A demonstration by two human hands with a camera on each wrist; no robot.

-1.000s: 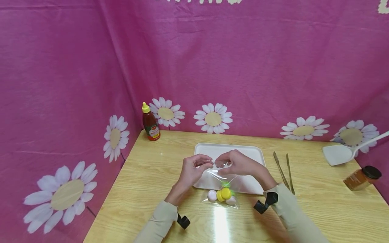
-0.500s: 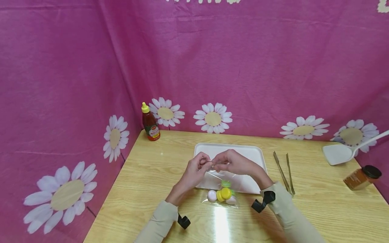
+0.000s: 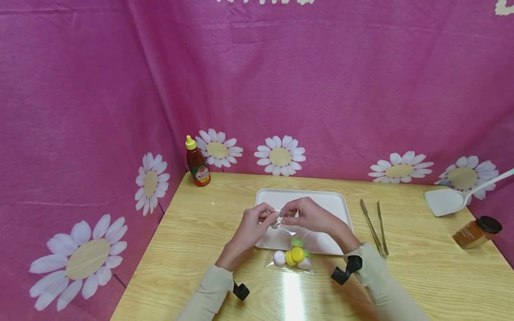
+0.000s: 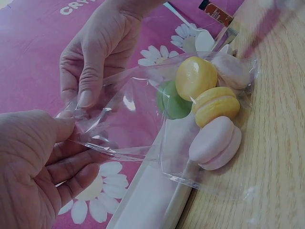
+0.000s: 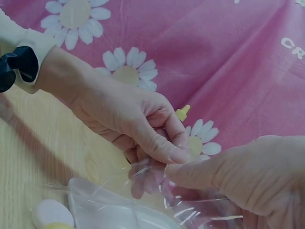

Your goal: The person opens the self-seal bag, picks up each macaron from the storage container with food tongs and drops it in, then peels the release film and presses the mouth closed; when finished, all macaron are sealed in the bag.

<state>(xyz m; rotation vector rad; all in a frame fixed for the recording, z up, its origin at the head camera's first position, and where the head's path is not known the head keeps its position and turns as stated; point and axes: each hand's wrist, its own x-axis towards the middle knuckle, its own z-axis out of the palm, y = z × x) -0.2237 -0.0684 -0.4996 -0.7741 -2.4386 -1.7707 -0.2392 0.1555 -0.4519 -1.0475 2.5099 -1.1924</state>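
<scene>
Both hands pinch the upper end of a clear plastic bag (image 4: 128,107), its film stretched between thumbs and fingers. My left hand (image 3: 254,225) is on the left side of the bag's top, and my right hand (image 3: 309,217) is close beside it on the right; the left wrist view shows both thumbs near each other. Inside the bag's lower part lie several macarons: a yellow macaron (image 4: 216,106), a pale pink macaron (image 4: 215,143) and a green macaron (image 4: 174,101) among them. The bag's bottom lies on the table in front of a white tray, its upper part over the tray.
The white tray (image 3: 321,198) lies behind the macarons. Right of it are metal tongs (image 3: 370,227), a white spatula (image 3: 445,202) and an amber jar (image 3: 470,235) with a black lid. A red sauce bottle (image 3: 198,166) stands at the back left. Pink cloth (image 3: 321,89) surrounds the table.
My right hand has moved slightly left, so its fingertips now meet the left hand's at the bag's top; a gap showed between them before. The macarons have stayed in place.
</scene>
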